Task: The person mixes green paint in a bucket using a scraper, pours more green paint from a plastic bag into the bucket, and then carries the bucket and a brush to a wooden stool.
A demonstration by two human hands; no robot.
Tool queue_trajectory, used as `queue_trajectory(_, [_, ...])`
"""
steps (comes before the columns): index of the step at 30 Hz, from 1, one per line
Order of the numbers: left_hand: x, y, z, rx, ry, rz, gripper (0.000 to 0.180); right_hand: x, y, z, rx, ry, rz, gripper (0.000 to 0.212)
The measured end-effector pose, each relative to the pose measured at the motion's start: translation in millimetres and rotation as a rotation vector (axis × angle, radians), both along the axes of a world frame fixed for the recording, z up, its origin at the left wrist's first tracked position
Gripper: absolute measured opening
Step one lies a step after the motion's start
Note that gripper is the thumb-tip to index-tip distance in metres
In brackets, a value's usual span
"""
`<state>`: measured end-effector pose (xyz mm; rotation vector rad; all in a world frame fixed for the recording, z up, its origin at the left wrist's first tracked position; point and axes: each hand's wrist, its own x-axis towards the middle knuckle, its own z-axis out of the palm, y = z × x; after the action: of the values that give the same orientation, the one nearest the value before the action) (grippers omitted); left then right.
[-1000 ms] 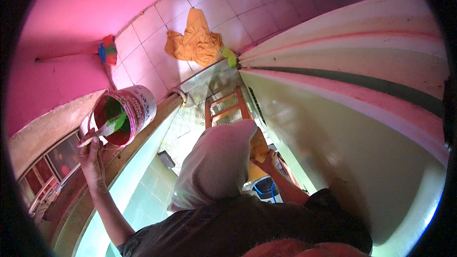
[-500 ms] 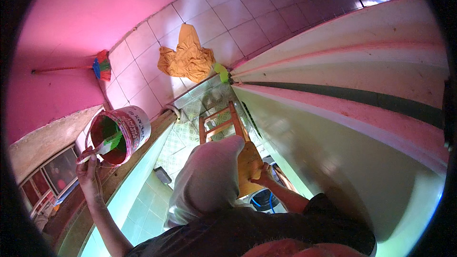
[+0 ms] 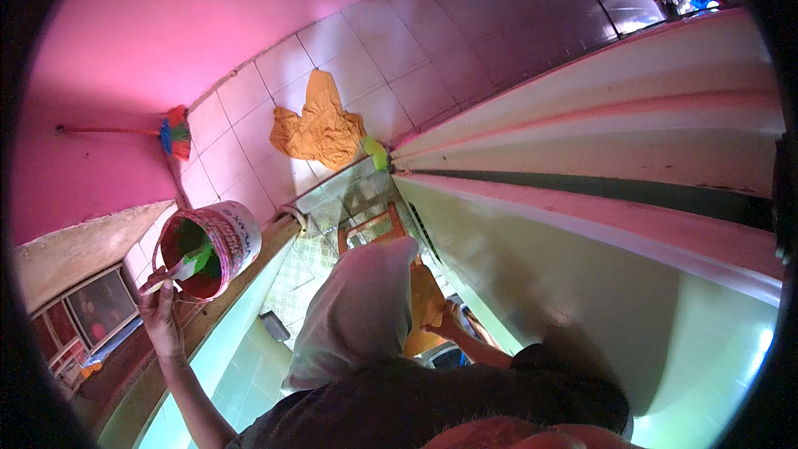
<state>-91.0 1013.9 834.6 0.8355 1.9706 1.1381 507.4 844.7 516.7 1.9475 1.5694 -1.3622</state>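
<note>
On the left, the fingers of my left hand (image 3: 160, 309) are closed around the handle of a paintbrush (image 3: 189, 266). Its green, paint-covered bristles reach into the paint bucket (image 3: 238, 237), which is tilted toward me. The bucket is white outside, smeared pink, with green paint inside; it is by the ledge, and its handle runs close to my fingers. My right hand (image 3: 446, 322) grips the edge of a wooden stool's flat top (image 3: 426, 295). My leg in light cloth covers part of the stool.
A brown-topped ledge (image 3: 220, 303) runs along the left. An orange cloth (image 3: 320, 129) lies on the tiled floor ahead, near a broom (image 3: 176, 133) against the pink wall. A pale green wall (image 3: 573, 274) rises at right. A dark block (image 3: 274, 326) is below.
The view has tilted, so the cloth and floor appear lower. The brush remains in my left hand at the bucket, and my right hand still grips the stool.
</note>
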Motion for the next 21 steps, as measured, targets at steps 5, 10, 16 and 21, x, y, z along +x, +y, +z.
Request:
queue_trajectory(5, [21, 15, 14, 0.036, 0.002, -0.002, 0.023, 2, -7, -6, 0.133, 0.028, 0.033, 0.118])
queue_trajectory(10, [-2, -12, -3, 0.031, -0.156, 0.064, 0.015, 0, -3, -3, 0.095, 0.033, 0.058, 0.12])
queue_trajectory(16, [-3, 2, -4, 0.03, -0.137, 0.038, 0.014, 4, -17, -16, 0.176, -0.035, 0.096, 0.118])
queue_trajectory(21, [9, 15, 7, -0.021, -0.078, 0.011, 0.02, 2, -8, -8, 0.137, -0.012, 0.073, 0.118])
